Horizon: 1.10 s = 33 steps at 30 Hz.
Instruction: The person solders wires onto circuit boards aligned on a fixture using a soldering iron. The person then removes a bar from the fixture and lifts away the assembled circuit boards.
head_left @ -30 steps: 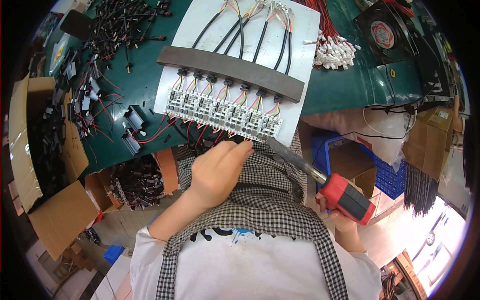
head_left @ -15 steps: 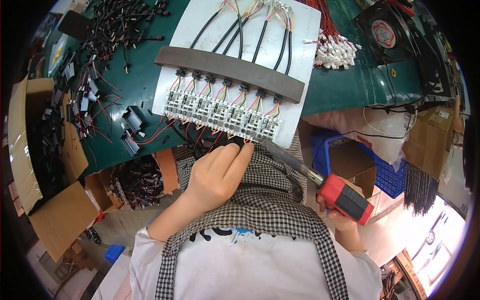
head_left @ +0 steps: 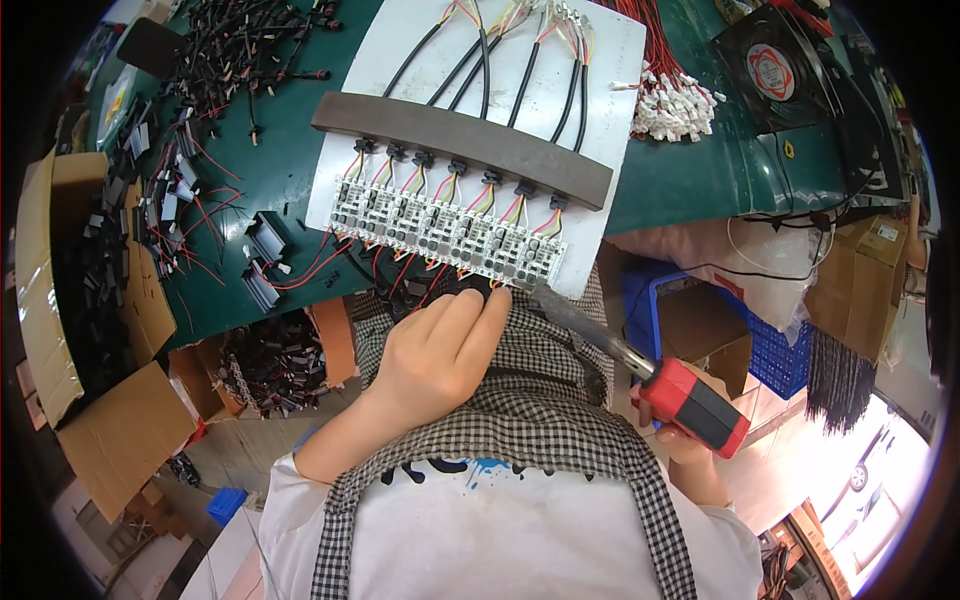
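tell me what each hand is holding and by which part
Right hand holds the screwdriver by its red handle; left hand holds nothing, fingertips at the connector row.

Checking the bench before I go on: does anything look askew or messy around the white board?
The white board lies skewed, its near corner overhanging the green table edge. Loose black connectors and red wires lie scattered to the left. Nothing looks damaged.

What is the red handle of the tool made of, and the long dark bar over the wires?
The red handle in the right hand looks like smooth plastic with black trim, slightly glossy. The dark bar looks matte, with soft edges and no shine, perhaps foam or rubber; hard to be sure.
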Tool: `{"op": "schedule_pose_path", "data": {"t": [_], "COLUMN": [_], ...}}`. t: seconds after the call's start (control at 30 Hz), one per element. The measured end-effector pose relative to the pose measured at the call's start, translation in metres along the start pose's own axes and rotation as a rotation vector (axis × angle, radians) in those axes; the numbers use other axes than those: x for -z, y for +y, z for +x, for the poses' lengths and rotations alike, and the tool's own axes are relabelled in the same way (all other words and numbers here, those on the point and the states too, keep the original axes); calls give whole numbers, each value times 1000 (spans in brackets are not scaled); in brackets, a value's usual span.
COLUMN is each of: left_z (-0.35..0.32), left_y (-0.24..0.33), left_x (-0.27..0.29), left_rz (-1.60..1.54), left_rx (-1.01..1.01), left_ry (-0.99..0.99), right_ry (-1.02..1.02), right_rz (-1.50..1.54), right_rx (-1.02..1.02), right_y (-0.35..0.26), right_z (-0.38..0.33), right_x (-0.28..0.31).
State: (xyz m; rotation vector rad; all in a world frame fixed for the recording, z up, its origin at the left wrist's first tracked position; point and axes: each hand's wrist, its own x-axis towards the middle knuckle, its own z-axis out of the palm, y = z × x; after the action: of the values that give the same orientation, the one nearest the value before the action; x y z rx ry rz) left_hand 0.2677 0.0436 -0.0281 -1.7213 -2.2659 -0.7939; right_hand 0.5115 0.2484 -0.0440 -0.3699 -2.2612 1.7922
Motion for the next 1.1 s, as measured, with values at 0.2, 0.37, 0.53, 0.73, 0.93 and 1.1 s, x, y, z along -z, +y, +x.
{"op": "schedule_pose_path", "data": {"t": [0.2,0.37,0.53,0.73,0.93,1.1], "left_z": [-1,-1,10,23,19,9], "left_y": [0,1,6,6,12,-2], "left_x": [-2,-2,1,-5,3,1], "left_rz": [4,6,122,129,-498,-353], "left_rx": [-3,-2,99,176,743,697], "left_ry": [4,2,-6,25,117,201], "right_ry": [14,46,95,248,196,190], "right_rz": [0,60,-202,245,319,339], "right_rx": [4,6,14,-80,-112,-194], "right_y": [2,6,-2,-19,-21,-25], "right_z": [0,-7,-5,10,9,10], "right_x": [2,-1,-7,-21,-19,-18]}}
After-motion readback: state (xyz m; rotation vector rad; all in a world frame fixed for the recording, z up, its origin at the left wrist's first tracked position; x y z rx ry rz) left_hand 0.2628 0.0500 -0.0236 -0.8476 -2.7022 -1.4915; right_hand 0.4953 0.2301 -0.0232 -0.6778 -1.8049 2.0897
